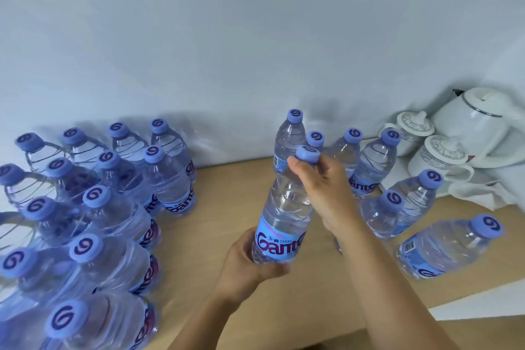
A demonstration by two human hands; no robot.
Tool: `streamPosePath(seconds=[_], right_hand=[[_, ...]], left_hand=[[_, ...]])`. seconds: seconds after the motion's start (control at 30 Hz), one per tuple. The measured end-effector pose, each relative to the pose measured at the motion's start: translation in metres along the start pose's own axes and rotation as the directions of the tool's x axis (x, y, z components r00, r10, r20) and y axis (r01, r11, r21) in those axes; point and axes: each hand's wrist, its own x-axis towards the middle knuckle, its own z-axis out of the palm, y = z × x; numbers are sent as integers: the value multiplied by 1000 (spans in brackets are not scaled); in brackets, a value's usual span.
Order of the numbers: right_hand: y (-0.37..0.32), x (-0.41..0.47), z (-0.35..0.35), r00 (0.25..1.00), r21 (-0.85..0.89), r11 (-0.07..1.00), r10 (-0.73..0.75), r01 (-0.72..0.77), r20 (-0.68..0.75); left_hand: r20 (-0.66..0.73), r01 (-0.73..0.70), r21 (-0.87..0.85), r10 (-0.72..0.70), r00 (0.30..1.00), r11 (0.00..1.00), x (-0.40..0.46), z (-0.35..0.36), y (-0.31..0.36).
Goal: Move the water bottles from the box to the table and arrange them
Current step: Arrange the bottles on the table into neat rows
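Note:
A clear water bottle with a blue cap and blue label is held above the wooden table, tilted slightly. My left hand grips its lower body at the label. My right hand grips its neck just below the cap. Several like bottles stand packed together on the left of the table. More bottles stand behind and right of my hands. The box is out of view.
A white kettle and two white lidded cups sit on a tray at the back right, with a white cloth beside them. A pale wall runs behind the table. The table's front right edge is near.

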Motion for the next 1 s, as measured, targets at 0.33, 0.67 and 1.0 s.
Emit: streamPosePath(seconds=[0.33,0.67,1.0], right_hand=[[1,-1,44,878,-376,925,131,59,460],[28,-4,150,823,-302,942,53,147,566],[51,-14,182,855,-327,916,-31,231,518]], left_hand=[[-236,-40,-120,11,972,992,-29,-38,-11],[-572,18,-199,-131,810,980,-38,-65,-31],[-487,54,-252,-175,856,966,-21,-91,-25]])
